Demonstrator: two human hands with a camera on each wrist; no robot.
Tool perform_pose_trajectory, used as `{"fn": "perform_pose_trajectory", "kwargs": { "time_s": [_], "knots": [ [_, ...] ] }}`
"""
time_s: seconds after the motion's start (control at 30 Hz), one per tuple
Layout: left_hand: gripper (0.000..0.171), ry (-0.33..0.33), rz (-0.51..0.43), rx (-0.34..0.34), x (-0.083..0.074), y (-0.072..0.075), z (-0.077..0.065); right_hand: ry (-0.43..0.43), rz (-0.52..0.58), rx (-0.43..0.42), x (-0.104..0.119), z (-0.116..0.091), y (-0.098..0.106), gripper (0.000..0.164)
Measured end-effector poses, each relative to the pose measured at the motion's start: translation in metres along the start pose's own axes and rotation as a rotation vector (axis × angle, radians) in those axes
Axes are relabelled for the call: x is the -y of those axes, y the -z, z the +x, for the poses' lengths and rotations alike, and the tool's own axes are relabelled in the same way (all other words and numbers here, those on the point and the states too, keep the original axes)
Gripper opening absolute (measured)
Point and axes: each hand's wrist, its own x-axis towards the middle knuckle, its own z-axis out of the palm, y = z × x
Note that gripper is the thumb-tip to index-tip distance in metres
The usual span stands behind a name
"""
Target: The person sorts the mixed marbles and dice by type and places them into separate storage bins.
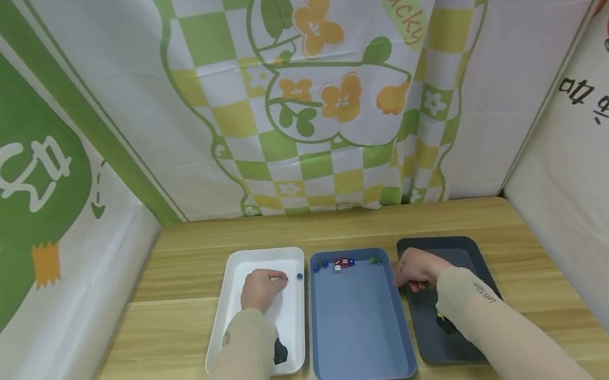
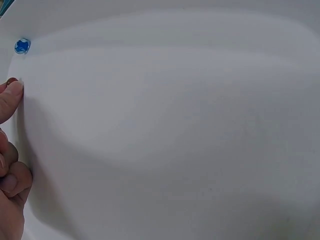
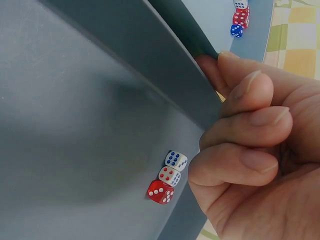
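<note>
My left hand [image 1: 262,290] is over the white tray [image 1: 217,332], thumb and forefinger together. A small reddish-brown piece [image 2: 11,80] shows at their tips; its kind is unclear. Close by lies a blue glass marble [image 2: 22,46]. My right hand [image 1: 419,268] is above the dark grey tray [image 1: 468,251], its last three fingers curled. Its thumb and forefinger meet at the right rim of the blue tray [image 1: 358,325]; whether they pinch anything is hidden. Below that hand, in the dark tray, are two white dice [image 3: 172,167] and a red die [image 3: 160,192].
Along the blue tray's far end sit several red, white and blue dice [image 1: 344,264], with blue marbles [image 1: 321,265] left and green ones [image 1: 375,260] right. The trays stand side by side on a wooden table [image 1: 145,342], with curtains [image 1: 337,175] behind and at both sides.
</note>
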Motion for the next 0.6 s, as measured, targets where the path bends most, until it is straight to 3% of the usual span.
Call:
{"fn": "perform_pose_trajectory", "kwargs": {
  "time_s": [0.3, 0.6],
  "knots": [
    [0.014, 0.001, 0.020, 0.003, 0.0012, -0.0006, 0.0005, 0.007, 0.000, 0.003, 0.0010, -0.0007, 0.0005, 0.026],
    [0.029, 0.010, 0.002, 0.014, 0.0026, -0.0002, 0.0012, 0.014, -0.011, 0.003, 0.0003, 0.0006, 0.0003, 0.024]
  ]
}}
